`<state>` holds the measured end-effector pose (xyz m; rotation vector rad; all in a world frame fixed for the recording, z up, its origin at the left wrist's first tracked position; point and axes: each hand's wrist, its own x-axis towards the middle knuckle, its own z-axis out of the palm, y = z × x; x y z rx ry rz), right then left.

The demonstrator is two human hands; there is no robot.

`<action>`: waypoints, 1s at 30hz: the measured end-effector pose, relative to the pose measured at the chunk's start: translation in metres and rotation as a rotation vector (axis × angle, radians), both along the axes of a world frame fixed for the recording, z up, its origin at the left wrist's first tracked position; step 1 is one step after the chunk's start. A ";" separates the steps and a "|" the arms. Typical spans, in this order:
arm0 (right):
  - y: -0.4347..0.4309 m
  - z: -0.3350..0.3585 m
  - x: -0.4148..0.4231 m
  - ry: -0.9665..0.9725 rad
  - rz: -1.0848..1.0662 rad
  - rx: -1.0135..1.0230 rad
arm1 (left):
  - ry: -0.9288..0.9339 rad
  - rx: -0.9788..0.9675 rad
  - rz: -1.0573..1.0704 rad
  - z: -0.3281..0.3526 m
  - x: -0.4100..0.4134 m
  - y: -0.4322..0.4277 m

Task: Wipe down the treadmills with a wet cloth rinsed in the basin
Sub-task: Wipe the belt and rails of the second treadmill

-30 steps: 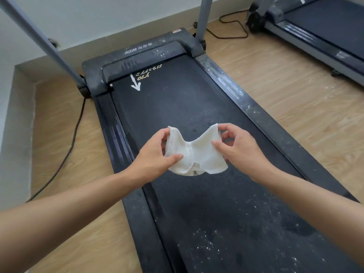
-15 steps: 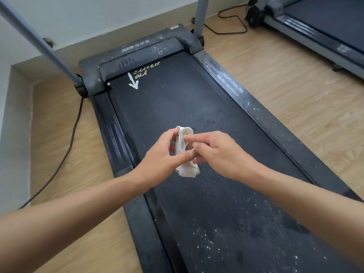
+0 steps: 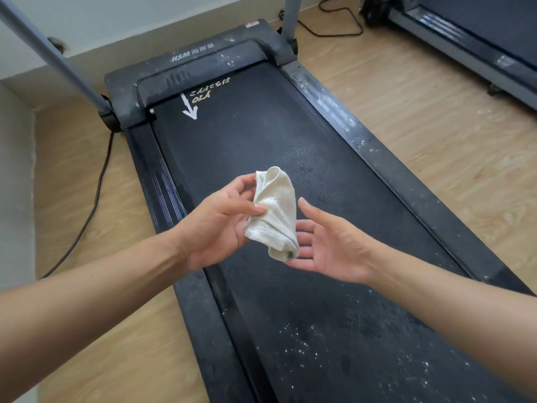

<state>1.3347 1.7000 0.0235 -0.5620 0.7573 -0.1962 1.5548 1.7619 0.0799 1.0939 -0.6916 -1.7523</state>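
Overhead, both forearms reached out above the treadmill. Left hand pinched the cloth between thumb and fingertips, wrist bent inward. Right hand lay palm-up with fingers spread, loosely cupped under the cloth's lower end, touching it there. Cloth: off-white, terry-like, folded into a soft crumpled bundle, held above the belt. Belt black, matte, flecked with white specks; side rails dusty. Floor pale wood-grain.
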 end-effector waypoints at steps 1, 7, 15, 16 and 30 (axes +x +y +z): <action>0.005 -0.002 0.002 -0.064 -0.019 0.051 | 0.023 0.021 -0.004 -0.001 0.001 0.001; 0.000 -0.014 0.017 0.109 -0.081 -0.191 | -0.035 0.189 0.140 -0.023 0.011 0.019; 0.015 -0.047 0.040 0.445 0.207 -0.829 | -0.451 0.347 0.223 -0.073 0.032 0.100; 0.014 -0.055 0.037 0.546 0.300 -0.962 | -0.533 0.380 0.184 -0.081 0.032 0.111; 0.018 0.013 0.029 0.326 1.377 -1.798 | -1.497 0.173 -0.659 -0.091 0.095 0.133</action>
